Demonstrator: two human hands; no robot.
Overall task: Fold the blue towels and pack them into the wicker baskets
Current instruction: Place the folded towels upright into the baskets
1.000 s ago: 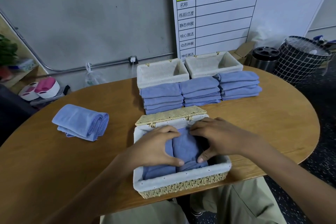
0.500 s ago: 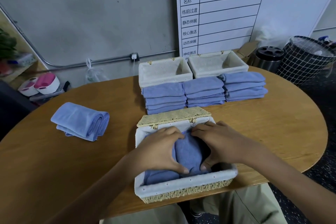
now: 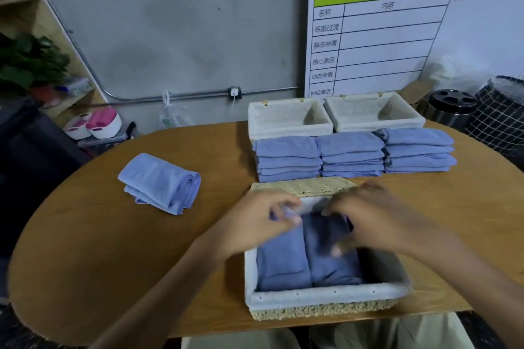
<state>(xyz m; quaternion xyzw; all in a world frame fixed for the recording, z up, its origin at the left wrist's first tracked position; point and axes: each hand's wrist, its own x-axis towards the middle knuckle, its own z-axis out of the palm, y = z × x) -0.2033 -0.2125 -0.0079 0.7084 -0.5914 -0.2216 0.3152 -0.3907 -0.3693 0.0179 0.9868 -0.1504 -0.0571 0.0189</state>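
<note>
Desk (image 3: 85, 263), oval, wood: carries all task items. Far edge: two empty lined wicker baskets (image 3: 289, 119) side by side, open and in reach, presumably next to fill. Just in front, three stacks of folded blue towels (image 3: 351, 154), staged in a row. Near left: one loosely folded towel bundle (image 3: 161, 183), apart from the rest. Near edge, centre: the basket in use (image 3: 326, 296), lid (image 3: 300, 187) laid back; two folded towels (image 3: 306, 258) upright side by side inside, right part unfilled. Left hand (image 3: 255, 224) and right hand (image 3: 371, 224) hover over it; motion blur, finger state cannot be told.
</note>
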